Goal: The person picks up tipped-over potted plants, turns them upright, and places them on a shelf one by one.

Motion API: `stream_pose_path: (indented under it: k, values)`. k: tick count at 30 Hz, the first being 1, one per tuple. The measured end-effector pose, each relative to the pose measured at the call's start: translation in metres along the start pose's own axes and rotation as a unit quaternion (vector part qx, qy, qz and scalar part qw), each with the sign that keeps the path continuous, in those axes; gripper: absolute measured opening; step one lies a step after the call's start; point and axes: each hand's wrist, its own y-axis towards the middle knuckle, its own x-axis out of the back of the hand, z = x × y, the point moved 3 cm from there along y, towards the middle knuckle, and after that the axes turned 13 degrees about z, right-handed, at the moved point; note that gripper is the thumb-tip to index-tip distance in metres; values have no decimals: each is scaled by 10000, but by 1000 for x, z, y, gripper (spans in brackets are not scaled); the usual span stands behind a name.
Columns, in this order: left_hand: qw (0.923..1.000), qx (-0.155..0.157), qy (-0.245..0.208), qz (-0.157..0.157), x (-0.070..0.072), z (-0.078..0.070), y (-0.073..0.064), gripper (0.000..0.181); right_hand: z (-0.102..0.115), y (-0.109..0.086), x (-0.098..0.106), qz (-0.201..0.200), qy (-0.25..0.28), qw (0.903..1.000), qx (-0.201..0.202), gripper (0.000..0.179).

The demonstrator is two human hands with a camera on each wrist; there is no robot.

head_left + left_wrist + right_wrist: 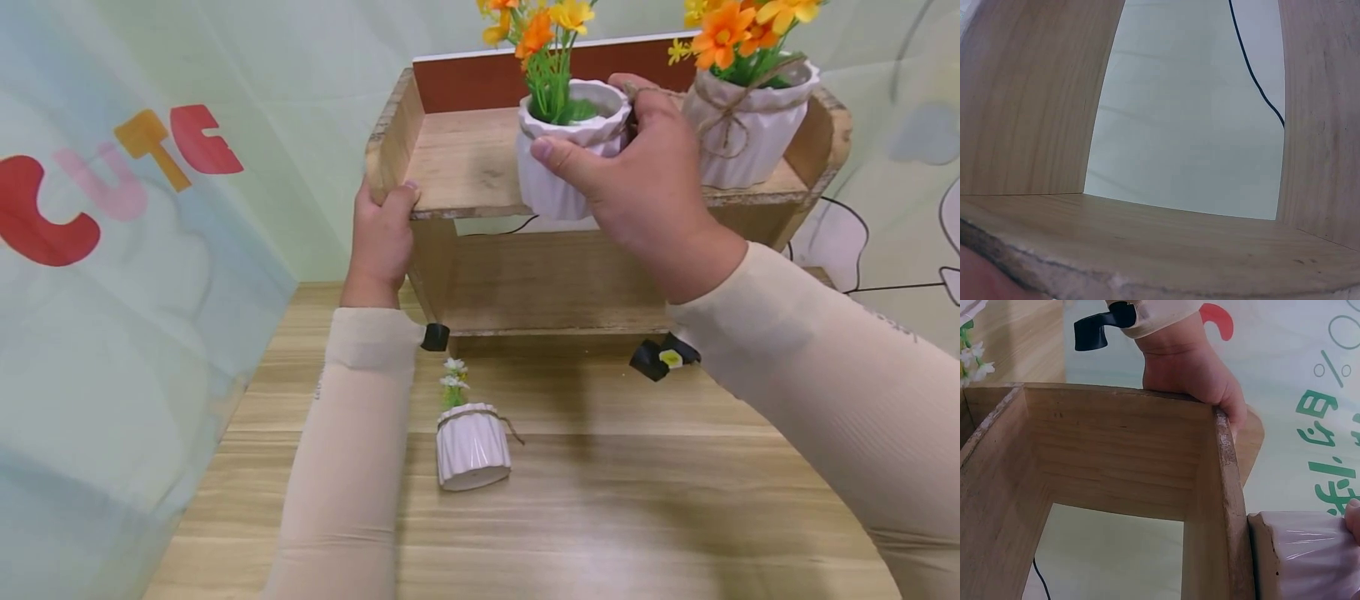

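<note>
Head view: left hand [381, 242] gripped the shelf [465, 154] as right hand [651, 183] clutched a flowerpot [550, 185], whose apparent placement next called for gentle release.

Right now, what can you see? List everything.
Shelf: 1, light wood, centre
Panel: 1, reddish-brown, shelf's rear
Flowerpots: 3, white, one held, one on the shelf's right, one on the table
Flowers: 3 bunches, two orange-yellow above, one white below
Twine: 3 ties, brown, around pots
Table: 1, light wood, below
Backdrop: 1, pale, behind
Letters: 4, red, pink, orange, left
Writing: several, green, right wrist view
Fittings: 2, black, at the cuffs
Sleeves: 2, cream, both arms
Left hand: 1, bare, gripping shelf
Right hand: 1, bare, gripping flowerpot
</note>
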Motion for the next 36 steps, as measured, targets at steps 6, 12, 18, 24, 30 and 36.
stream_pose_path:
  k: [6,12,18,24,30,36]
  values:
    - [9999,84,59,3,0,0,-1,65,-1,2,0,15,38,10000,14,90]
    - [9998,153,105,-32,1,0,-1,66,-2,3,-1,26,101,9999,102,88]
    - [9999,110,37,-55,0,-1,-1,65,-2,3,-1,17,123,9998,127,87]
    - [9998,148,129,-54,0,-1,-1,65,-1,3,1,23,82,9998,155,87]
    - [9998,121,133,-38,0,-2,-1,65,0,4,1,52,5,9999,137,89]
    - [9998,154,117,-38,0,-1,-1,66,0,4,1,71,-12,9999,82,91]
